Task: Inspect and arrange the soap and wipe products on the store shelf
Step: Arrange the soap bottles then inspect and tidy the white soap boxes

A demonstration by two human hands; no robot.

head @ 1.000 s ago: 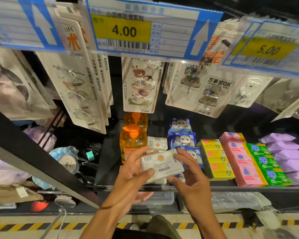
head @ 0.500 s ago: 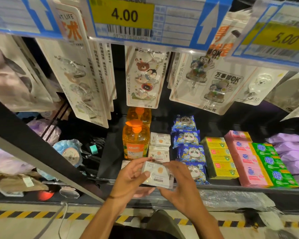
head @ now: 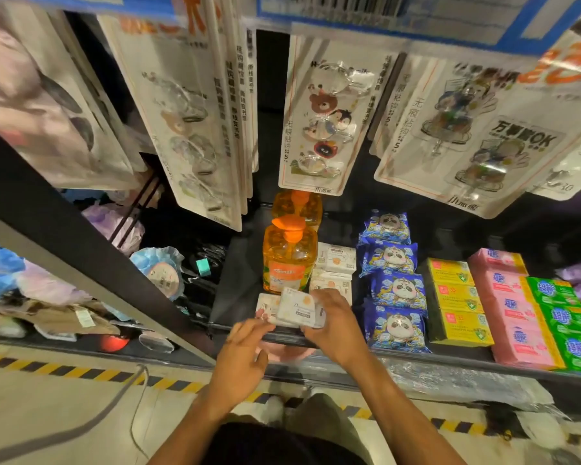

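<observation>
The right hand point(head: 332, 318) is curling its fingers over the right end of a small white rectangular soap box with an orange dot on its label point(head: 297, 308), pinching it between fingers and thumb. It is holding the box tilted just above the front of the dark store shelf point(head: 416, 354), most likely so that it can be squared up before being set down. The box is sitting in front of the orange translucent pump bottle of liquid soap point(head: 289, 260), overlapping another flat white pack point(head: 265, 303) lying at the shelf's front edge. This looks like the spot where it is being stacked. The left hand point(head: 245, 352) is reaching in from below with its fingers fairly straight and loosely spread. The tips are arriving at the near left corner of the box, apparently to steady or guide it. Blur is hiding whether they are actually touching it. More white soap boxes point(head: 334, 263) are lining up behind in the same column, so the held one seems to be going to the front of its own row. To the right, blue panda-printed wipe packs point(head: 396, 290), yellow soap boxes point(head: 457, 297), pink soap packs point(head: 510, 313) and green packs point(head: 564, 310) are standing in tidy columns running front to back. White blister cards of adhesive hooks point(head: 319, 119) are hanging overhead.
</observation>
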